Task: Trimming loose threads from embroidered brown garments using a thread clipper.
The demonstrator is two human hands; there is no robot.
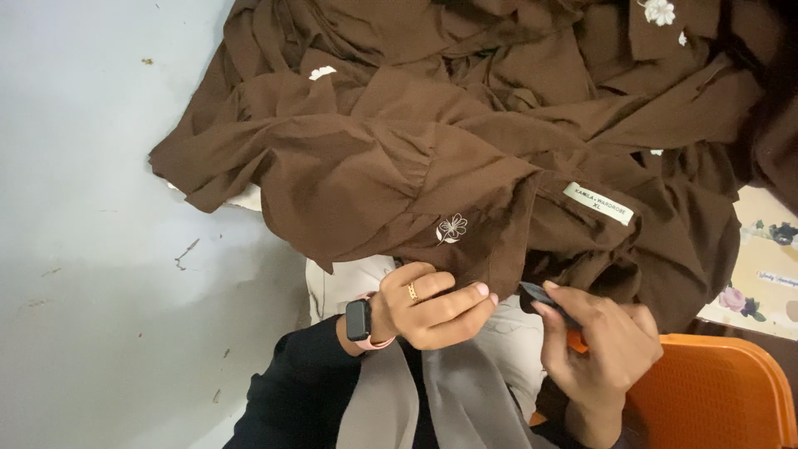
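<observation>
Brown garment (399,158) fills the frame from 9 to 3 o'clock; left hand (432,303) pinches its hem at 6 o'clock, right hand (598,341) grasps a small dark tool (540,297) beside an orange chair (715,391).

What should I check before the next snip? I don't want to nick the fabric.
1. Left hand grips the brown garment edge: ok.
2. Right hand holds a small dark tool: ok, but its blades are hidden, cannot tell.
3. Loose thread at the tool tip: cannot tell.
4. Embroidered flower clear of the tool: ok.
5. White label clear of the tool: ok.
6. Fabric at the tool lying flat: not ok, it is bunched in folds.
</observation>
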